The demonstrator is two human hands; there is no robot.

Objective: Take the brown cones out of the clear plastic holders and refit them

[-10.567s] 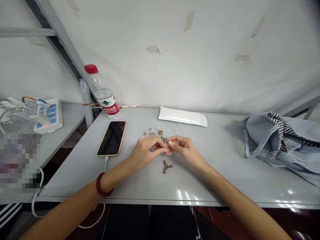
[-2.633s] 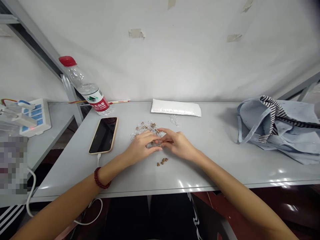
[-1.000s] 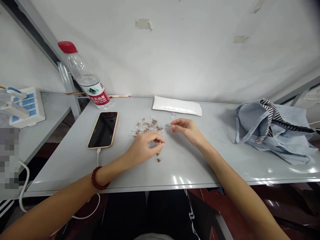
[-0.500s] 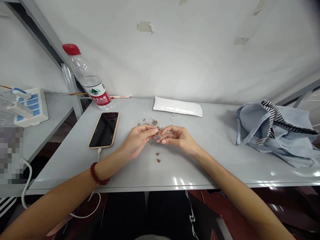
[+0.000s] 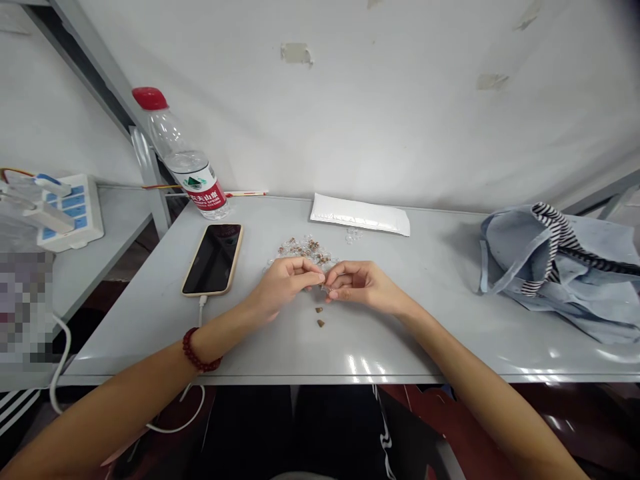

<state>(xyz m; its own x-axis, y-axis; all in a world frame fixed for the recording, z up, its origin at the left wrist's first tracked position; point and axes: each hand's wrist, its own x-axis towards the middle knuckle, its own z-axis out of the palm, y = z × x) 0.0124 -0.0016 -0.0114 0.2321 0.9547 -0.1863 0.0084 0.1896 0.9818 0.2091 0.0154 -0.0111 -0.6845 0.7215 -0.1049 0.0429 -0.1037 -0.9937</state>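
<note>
Just in front of a heap of small clear and brown pieces (image 5: 306, 247), my two hands meet over the grey table (image 5: 415, 320). My left hand (image 5: 287, 285) is closed in a pinch, thumb against fingers, on a tiny brownish piece. Facing it, my right hand (image 5: 357, 285) pinches a small clear piece, its fingertips almost touching the left ones. Both pieces are too small and too covered to name. Two loose brown bits (image 5: 321, 323) lie on the table below the hands. A few clear pieces (image 5: 353, 235) sit apart, behind the right hand.
A white padded packet (image 5: 360, 215) lies near the wall. To the left are a phone (image 5: 213, 260) on a white charging cable and a red-capped water bottle (image 5: 203, 180). A power strip (image 5: 75, 207) stands further left. A light blue cloth bag (image 5: 560, 267) occupies the right side.
Both hands have come slightly nearer to me, showing more of the heap behind them. My fingertips have drawn closer together. The whole view has shifted a little.
</note>
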